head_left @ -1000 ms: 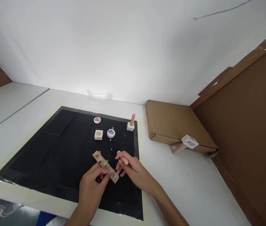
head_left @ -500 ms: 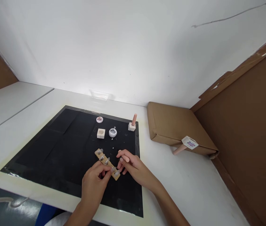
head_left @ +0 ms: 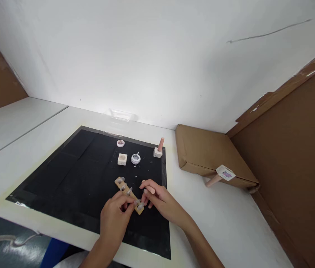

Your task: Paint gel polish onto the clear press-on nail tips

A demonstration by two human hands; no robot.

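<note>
A narrow tan wooden strip (head_left: 139, 211) with several small clear round pieces on it lies slantwise on the black mat (head_left: 62, 178). My left hand (head_left: 114, 216) reaches over the strip from the left, thumb and fingertip pinched at one of the clear pieces near the strip's lower end. What sits exactly between those fingertips is too small to make out. Close by on the right, my right hand (head_left: 164, 201) has its fingers curled round a short pale-pink stick (head_left: 150, 190), whose far end is partly hidden.
Beyond the strip are a whitish square block (head_left: 122, 159), a small round open container (head_left: 135, 159), a round lid-like disc (head_left: 120, 143) and a white block with a pink handle (head_left: 157, 152). A similar handled block (head_left: 225, 173) leans against a cardboard box (head_left: 207, 145).
The whole view has shifted slightly. Both hands stay at the strip in nearly the same pose, and the left fingertips are a little closer to its lower end.
</note>
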